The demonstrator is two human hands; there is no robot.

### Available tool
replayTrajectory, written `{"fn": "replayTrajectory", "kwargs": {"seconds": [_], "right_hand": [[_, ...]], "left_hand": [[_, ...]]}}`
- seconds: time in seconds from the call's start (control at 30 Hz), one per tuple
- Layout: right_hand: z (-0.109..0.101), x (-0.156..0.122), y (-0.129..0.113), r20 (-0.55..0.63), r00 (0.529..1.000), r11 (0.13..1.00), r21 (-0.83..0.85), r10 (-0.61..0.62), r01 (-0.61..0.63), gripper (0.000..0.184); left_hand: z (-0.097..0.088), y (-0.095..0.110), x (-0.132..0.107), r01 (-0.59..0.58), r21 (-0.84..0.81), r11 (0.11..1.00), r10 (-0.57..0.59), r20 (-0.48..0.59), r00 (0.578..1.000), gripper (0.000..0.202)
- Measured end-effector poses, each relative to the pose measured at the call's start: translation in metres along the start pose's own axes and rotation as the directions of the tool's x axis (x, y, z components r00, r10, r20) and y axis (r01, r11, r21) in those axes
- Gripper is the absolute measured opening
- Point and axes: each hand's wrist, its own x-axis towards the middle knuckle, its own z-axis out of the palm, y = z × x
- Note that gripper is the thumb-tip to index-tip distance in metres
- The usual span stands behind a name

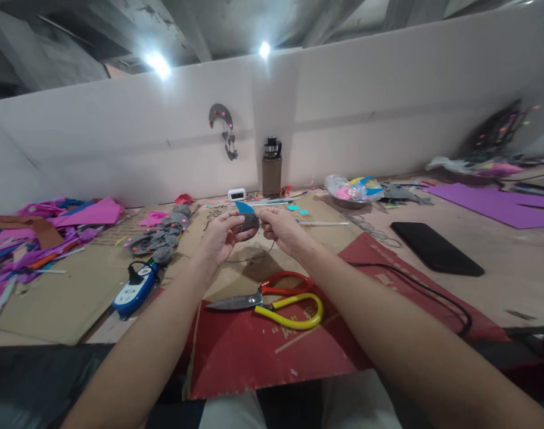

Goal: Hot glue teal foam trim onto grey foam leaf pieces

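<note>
My left hand (226,236) grips a small dark grey piece that looks like felt (249,222), thumb on top and fingers beneath. A pointed blue piece (244,207) sticks up behind it; whether the two are joined I cannot tell. At the right edge of the grey piece, my right hand (278,229) is closed in a pinch; what lies between its fingertips is too small to make out. Loose grey thread (254,257) trails below the hands over the cardboard. Nearer me lie scissors (263,299) with one red and one yellow handle, blades pointing left.
Left are a blue-white power strip (136,292), grey felt pieces (158,239) and colourful scraps (52,232). A bottle (272,170) stands by the wall. On the right are a black phone (436,248), a cable (415,280), a bowl of scraps (350,202) and purple sheets (490,202).
</note>
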Motion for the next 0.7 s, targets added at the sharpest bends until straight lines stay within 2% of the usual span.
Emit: {"fn": "replayTrajectory", "kwargs": {"seconds": [0.13, 0.5, 0.7], "right_hand": [[0.0014, -0.0023, -0.0005, 0.015, 1.000, 1.000, -0.014, -0.005, 0.005, 0.029], [0.0094, -0.0032, 0.0038, -0.029, 1.000, 0.999, -0.045, -0.012, 0.010, 0.027], [0.0071, -0.0012, 0.0058, -0.075, 0.997, 0.999, -0.046, -0.010, 0.007, 0.028]], "left_hand": [[-0.0005, -0.0024, 0.0011, -0.019, 0.028, 0.999, 0.019, 0.006, 1.000, 0.016], [-0.0026, -0.0077, 0.0032, -0.033, 0.083, 0.996, 0.039, -0.079, 0.996, 0.011], [-0.0030, -0.0066, 0.0025, 0.033, 0.098, 0.995, -0.029, -0.048, 0.998, 0.013]]}}
